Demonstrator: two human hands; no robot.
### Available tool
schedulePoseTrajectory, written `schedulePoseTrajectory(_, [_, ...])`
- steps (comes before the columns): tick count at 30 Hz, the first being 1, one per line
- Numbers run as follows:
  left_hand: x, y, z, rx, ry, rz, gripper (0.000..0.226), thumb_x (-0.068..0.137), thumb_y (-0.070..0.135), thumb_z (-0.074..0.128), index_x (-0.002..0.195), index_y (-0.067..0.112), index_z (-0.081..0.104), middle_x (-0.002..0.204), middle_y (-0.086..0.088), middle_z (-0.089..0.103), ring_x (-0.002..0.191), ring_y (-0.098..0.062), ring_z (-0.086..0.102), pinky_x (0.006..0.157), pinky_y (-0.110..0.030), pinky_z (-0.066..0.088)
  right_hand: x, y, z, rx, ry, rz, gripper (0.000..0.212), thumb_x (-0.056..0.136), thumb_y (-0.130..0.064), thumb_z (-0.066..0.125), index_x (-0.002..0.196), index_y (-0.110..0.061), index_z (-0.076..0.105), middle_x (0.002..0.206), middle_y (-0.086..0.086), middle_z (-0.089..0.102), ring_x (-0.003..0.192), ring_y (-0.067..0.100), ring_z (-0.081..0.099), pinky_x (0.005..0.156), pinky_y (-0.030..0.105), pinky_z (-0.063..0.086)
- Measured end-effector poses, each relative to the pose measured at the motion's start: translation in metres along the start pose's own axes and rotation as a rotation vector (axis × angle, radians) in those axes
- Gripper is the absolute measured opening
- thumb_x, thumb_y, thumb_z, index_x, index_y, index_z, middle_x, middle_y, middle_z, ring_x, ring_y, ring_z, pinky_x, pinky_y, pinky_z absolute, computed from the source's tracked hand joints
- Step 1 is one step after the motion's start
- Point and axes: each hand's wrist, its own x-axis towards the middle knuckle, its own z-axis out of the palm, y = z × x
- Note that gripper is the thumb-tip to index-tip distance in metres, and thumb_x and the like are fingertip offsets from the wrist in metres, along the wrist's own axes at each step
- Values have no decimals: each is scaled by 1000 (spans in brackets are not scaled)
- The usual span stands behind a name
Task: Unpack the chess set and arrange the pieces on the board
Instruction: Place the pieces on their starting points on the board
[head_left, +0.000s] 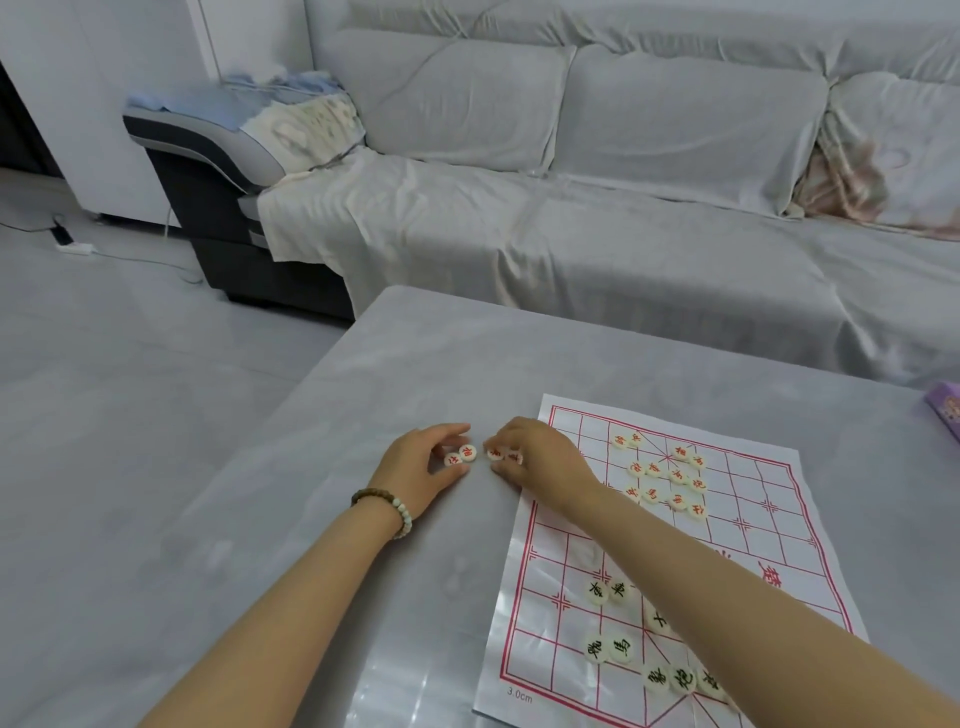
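We are gathering stray red pieces (467, 452) off the table (467, 364), just left of the board (769, 525); our left hand (415, 465) is curling round two, our right hand (540, 457) pinching others; we should be lifting them cleanly, then seating each on its own crossing.

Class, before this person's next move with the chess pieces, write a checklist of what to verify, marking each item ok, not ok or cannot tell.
1. Board lies unrolled on the table: ok.
2. Left hand holds two red pieces, off the board: ok.
3. Right hand pinches other red pieces beside them: ok.
4. Red cluster on the board's far half sits on starting points: not ok, bunched together.
5. Black pieces on the near half are arranged: not ok, scattered; the right forearm hides some.
6. No pieces are missing: cannot tell.
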Motion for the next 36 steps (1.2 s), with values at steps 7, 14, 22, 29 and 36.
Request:
schedulePoseTrajectory(7, [4, 5, 1, 65, 16, 32, 31, 83, 37, 65, 113, 28, 64, 92, 15, 61, 81, -3, 50, 80, -21, 45, -1, 0, 5, 147, 91, 41, 20, 86, -19, 64, 104, -18, 72, 101, 0, 65, 82, 9, 54, 74, 20, 40])
schedulePoseTrajectory(14, [12, 13, 1, 200, -114, 60, 30, 86, 33, 63, 114, 24, 65, 94, 5, 54, 81, -10, 52, 82, -29, 49, -20, 16, -1, 255, 185, 104, 20, 86, -22, 66, 106, -22, 70, 100, -6, 65, 79, 4, 55, 74, 16, 44])
schedulePoseTrajectory(22, [18, 37, 12, 160, -91, 36, 21, 85, 29, 64, 105, 22, 68, 93, 4, 57, 80, -8, 53, 82, -23, 49, -53, 41, -20, 278, 230, 119, 20, 86, -21, 66, 105, -22, 70, 97, -8, 64, 75, 0, 53, 75, 20, 48])
schedulePoseTrajectory(29, [35, 90, 59, 113, -144, 107, 30, 85, 27, 64, 114, 18, 64, 102, 0, 59, 85, -9, 51, 82, -20, 47, -82, 89, -52, 242, 306, 233, 21, 85, -19, 66, 105, -21, 70, 100, -8, 64, 78, 1, 56, 69, 8, 43])
schedulePoseTrajectory(36, [45, 107, 104, 115, -174, 91, 30, 86, 26, 63, 115, 19, 64, 106, -1, 60, 91, -13, 54, 89, -26, 47, -129, 151, -78, 209, 425, 385, 18, 84, -18, 68, 102, -20, 71, 98, -6, 66, 79, 7, 58, 67, 9, 40])
